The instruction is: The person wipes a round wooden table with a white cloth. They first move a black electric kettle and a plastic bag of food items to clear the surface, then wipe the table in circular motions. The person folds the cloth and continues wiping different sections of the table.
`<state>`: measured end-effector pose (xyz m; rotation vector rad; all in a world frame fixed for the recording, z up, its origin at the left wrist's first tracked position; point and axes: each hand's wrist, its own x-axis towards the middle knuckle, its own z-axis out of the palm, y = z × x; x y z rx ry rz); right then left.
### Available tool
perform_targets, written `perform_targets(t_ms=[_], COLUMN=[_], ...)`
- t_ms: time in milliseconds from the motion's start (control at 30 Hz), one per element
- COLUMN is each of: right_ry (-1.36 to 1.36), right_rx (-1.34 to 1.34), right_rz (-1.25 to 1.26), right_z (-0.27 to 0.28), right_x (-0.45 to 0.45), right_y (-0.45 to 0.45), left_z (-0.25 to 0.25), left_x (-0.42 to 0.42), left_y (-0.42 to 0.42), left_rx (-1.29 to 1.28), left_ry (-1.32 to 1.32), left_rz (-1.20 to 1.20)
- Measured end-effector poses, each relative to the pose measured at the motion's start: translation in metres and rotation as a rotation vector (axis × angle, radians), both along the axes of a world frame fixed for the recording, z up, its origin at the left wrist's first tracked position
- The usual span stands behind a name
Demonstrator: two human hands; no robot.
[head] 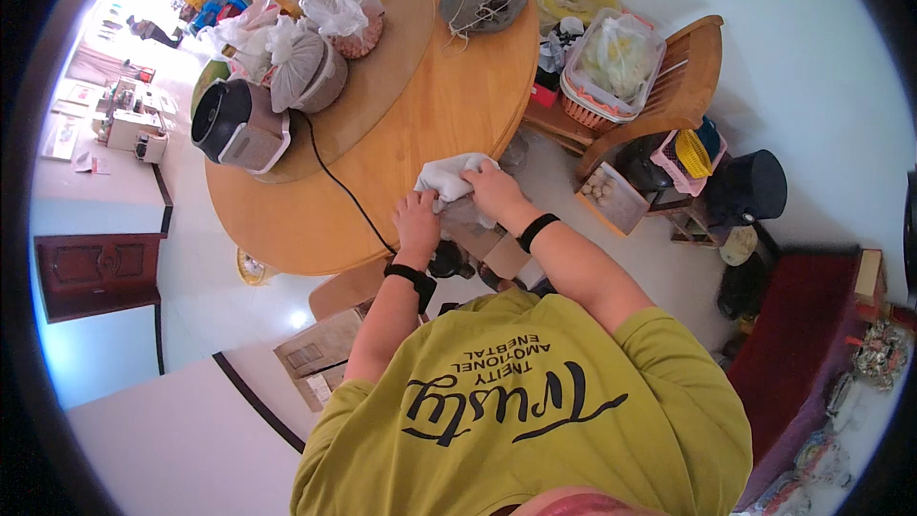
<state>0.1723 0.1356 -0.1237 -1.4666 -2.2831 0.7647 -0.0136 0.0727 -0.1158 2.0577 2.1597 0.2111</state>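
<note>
A bunched, pale grey-white cloth [453, 178] lies at the near edge of the round wooden table [458, 100]. My right hand [494, 190] grips its right side, fingers pressed into the folds. At the cloth's lower left corner is my left hand [417, 221], its fingertips on the fabric; whether they pinch it is hard to tell. Translucent plastic hangs below the cloth, between my wrists. A black cable [337, 179] runs over the table and passes just left of my left hand.
An electric cooker [243, 125], a bag-covered pot [322, 79] and a bagged basket [358, 36] stand on the glass turntable [390, 64]. Farther back lies a dark grey lid or tray [476, 11] with string. A wooden chair [691, 86] bearing a plastic tub [622, 61] stands right; cardboard boxes [315, 351] lie lower left.
</note>
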Motion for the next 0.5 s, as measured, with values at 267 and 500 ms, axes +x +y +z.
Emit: perform_targets(t_ms=[267,500], right_ry=[-0.023,0.214], right_rx=[-0.249,-0.15], right_rz=[0.058,-0.26], right_z=[0.01,0.056], right_x=[0.037,0.167], right_y=[-0.015,-0.067], left_z=[0.009,0.043], left_x=[0.008,0.108], left_y=[0.002,0.005], left_rx=[-0.041,-0.079], left_ry=[-0.208,-0.589], left_rz=[-0.191,-0.431])
